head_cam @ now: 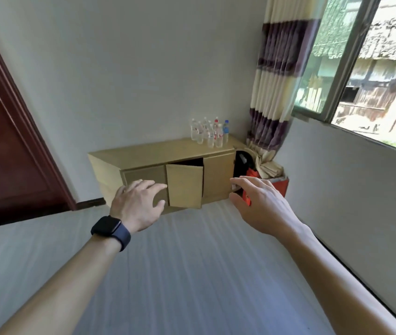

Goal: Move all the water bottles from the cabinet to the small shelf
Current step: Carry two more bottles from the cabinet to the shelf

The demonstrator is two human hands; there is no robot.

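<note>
The fingers (154, 186) of the left hand (139, 204) are seen spread and relaxed, with nothing held; a dark watch (110, 228) is worn at the wrist. The right hand (262, 206) is likewise loose and empty. Both are stretched forward toward a low wooden cabinet (158, 153). Whether its front is touched by the left fingertips cannot be told. Between the two hands, the cabinet's middle door (185, 186) is seen standing ajar. Just past the right fingers, a red box (279, 183) is partly hidden. Above and beyond the fingers, well apart from them, a cluster of clear water bottles (210, 132) is stood upright on the cabinet top, near a striped curtain (274, 93). The small shelf is not shown. The step in hand is judged to be the approach. It would be done well if the cabinet were closed in on first. One bottle could then be taken per hand, around the body, from the cluster's near edge, so that neighbours are not toppled.
</note>
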